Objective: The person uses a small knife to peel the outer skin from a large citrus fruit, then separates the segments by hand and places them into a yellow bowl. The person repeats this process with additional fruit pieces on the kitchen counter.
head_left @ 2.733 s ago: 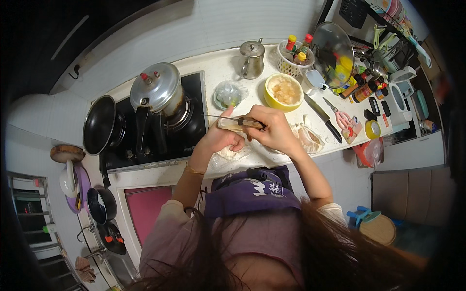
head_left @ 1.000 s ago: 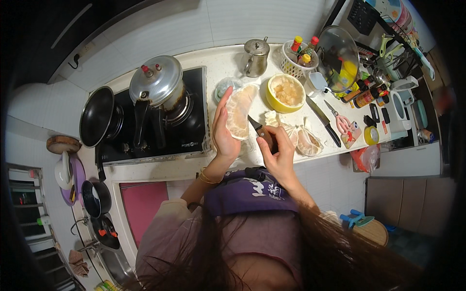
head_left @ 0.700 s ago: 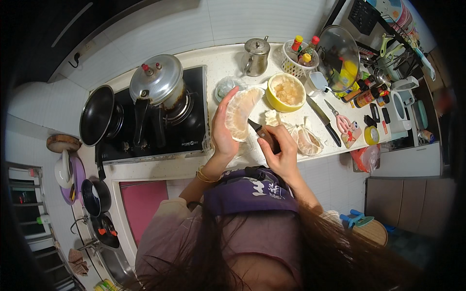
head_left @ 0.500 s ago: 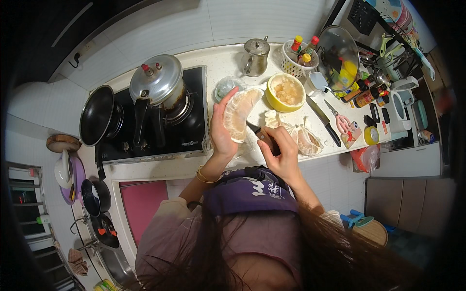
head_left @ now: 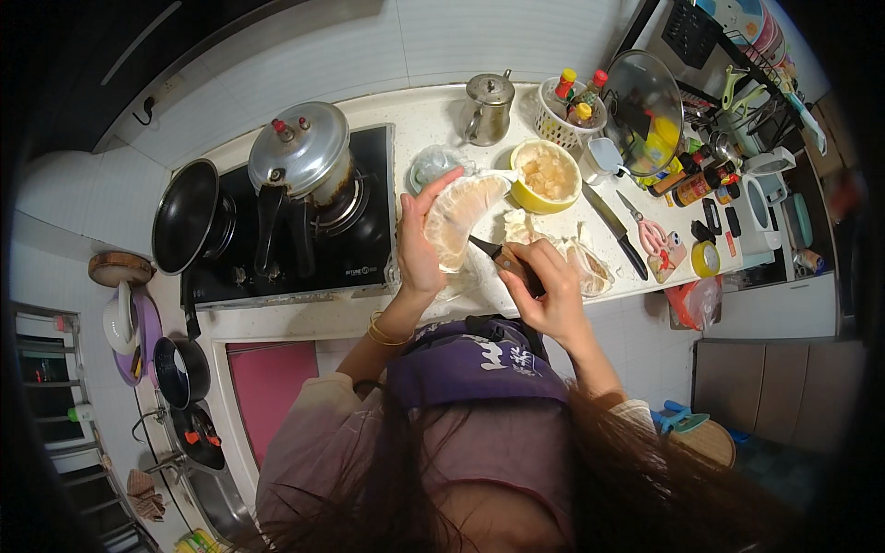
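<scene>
My left hand (head_left: 419, 249) is closed around a large peeled pomelo segment (head_left: 461, 214), held up over the counter with its pale flesh showing. A white strip at its far tip reaches toward the yellow bowl (head_left: 539, 205), which looks like hollowed pomelo rind and holds loose pulp pieces (head_left: 550, 173). In my right hand (head_left: 556, 286) is a small knife (head_left: 485, 245) with a brown handle, its dark blade pointing at the segment's near right side. Whether the tip touches is hard to tell. Beyond my right hand lie more pomelo segments (head_left: 590, 267) and white peel scraps (head_left: 518, 224).
To the left, a pressure cooker (head_left: 300, 152) and a black frying pan (head_left: 187, 217) stand on the gas hob (head_left: 355, 263). A long knife (head_left: 616, 226) and pink-handled scissors (head_left: 653, 235) lie at right. Behind are a metal pot (head_left: 487, 109) and a bottle basket (head_left: 570, 126).
The pomelo segment has tilted slightly, its far tip shifting right toward the bowl. My right hand and the knife have moved slightly right.
</scene>
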Motion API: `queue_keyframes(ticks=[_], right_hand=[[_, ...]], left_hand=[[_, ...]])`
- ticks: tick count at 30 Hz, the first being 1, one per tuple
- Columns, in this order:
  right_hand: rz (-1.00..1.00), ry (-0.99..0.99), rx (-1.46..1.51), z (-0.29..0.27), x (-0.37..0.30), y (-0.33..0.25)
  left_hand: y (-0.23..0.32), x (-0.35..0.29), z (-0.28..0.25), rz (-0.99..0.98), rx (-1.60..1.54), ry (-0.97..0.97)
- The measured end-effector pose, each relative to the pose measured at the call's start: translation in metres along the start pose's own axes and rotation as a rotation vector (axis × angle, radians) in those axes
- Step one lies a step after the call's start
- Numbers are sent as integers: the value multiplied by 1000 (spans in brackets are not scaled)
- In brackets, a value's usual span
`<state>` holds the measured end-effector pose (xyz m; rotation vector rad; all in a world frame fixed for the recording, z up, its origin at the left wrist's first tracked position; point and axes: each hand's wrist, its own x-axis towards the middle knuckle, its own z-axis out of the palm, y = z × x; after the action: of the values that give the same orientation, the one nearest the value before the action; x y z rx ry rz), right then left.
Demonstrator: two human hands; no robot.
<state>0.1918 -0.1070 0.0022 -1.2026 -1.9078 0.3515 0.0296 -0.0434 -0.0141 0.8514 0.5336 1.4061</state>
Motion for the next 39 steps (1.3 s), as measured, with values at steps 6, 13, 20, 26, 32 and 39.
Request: queue_keyframes(ticks=[6,13,20,26,32,39], right_hand=[[-48,-97,-5,-3,-5,2],[-2,-72,58,-7,-1,4],[0,-175,20,-16,0,5],[-30,-178,-8,-18,0,6],[-64,-213,-53,-24,1,3],[-58,-283,-66,-29,-1,5]], left_hand=[[6,2,-3,-66,7,-38],[6,8,-5,-61,88,-80],[5,9,-16,-191,4,-169],[10,11,-9,-162,256,-180],[3,11,-17,-164,274,-160],[8,17,-18,-201,211,-155]])
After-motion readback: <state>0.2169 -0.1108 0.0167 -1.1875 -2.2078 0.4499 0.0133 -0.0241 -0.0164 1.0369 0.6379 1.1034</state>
